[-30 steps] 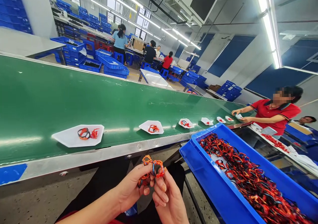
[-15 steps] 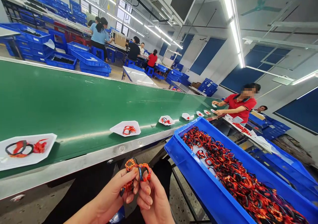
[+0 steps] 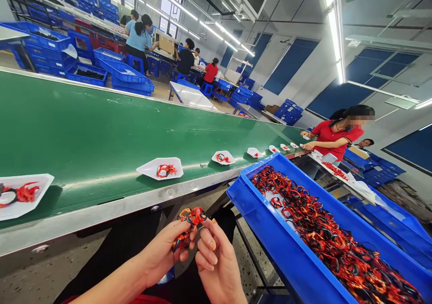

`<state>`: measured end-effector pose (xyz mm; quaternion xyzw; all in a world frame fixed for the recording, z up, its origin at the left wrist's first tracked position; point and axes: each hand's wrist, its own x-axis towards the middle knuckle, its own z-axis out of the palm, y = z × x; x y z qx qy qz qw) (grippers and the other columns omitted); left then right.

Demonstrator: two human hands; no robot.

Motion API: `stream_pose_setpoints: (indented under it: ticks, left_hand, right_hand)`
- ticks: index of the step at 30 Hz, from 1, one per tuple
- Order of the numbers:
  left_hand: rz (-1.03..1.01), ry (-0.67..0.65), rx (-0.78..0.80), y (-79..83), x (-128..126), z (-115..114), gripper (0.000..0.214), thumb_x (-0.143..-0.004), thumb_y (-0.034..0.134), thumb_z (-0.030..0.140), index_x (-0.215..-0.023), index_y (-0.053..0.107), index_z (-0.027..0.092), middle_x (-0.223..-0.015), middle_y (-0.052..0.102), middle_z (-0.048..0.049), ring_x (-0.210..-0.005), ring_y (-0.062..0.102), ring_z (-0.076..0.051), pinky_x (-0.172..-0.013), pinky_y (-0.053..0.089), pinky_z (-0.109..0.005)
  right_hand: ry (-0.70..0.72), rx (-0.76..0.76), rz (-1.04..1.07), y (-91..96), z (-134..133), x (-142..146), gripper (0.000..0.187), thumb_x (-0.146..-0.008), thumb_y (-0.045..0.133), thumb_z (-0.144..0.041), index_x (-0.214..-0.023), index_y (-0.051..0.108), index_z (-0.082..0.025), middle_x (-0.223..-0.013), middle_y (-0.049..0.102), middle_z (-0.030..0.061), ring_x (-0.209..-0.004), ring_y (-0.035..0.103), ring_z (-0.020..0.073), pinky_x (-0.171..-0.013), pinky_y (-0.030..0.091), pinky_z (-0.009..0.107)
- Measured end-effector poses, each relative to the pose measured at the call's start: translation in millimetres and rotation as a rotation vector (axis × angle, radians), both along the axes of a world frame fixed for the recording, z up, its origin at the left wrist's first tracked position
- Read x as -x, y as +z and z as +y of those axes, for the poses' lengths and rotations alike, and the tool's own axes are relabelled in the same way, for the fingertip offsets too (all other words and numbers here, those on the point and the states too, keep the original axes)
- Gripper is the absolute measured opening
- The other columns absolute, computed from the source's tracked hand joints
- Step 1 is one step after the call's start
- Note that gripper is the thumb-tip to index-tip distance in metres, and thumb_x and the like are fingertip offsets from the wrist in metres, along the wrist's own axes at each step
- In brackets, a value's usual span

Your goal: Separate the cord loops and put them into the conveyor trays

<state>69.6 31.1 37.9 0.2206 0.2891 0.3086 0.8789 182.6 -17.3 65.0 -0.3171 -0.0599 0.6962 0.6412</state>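
Low in the view, my left hand (image 3: 167,252) and my right hand (image 3: 216,261) meet over my lap. Both pinch a small orange, red and black ring piece (image 3: 191,216) between their fingertips. Above them runs a green conveyor belt (image 3: 84,128) carrying several white trays (image 3: 162,168), each with a red and black piece in it. To my right stands a blue bin (image 3: 270,236) heaped with many similar orange, red and black rings (image 3: 324,232).
A person in a red shirt (image 3: 334,135) works at the belt's far right end. Other people sit at tables behind the belt among stacked blue crates (image 3: 114,72). The belt's metal edge (image 3: 111,212) runs just above my hands.
The trays have travelled left along the belt; the nearest one is now half out of view at the left. My hands keep working the ring piece, which sits a little lower.
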Motion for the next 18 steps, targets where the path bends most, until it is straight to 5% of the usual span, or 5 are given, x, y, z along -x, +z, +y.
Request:
stream_pose_setpoints:
  ticks: [18]
  left_hand:
    - [0.007, 0.054, 0.073, -7.0, -4.6, 2.4, 0.027, -0.062, 0.076, 0.035, -0.071, 0.065, 0.013, -0.061, 0.057, 0.0003, -0.054, 0.049, -0.008, -0.049, 0.034, -0.019]
  right_hand:
    - [0.049, -0.122, -0.367, -7.3, -10.6, 21.7, 0.035, -0.076, 0.067, -0.037, -0.1, 0.067, -0.012, -0.045, 0.042, -0.0077, -0.032, 0.021, 0.0003, -0.032, 0.015, 0.015]
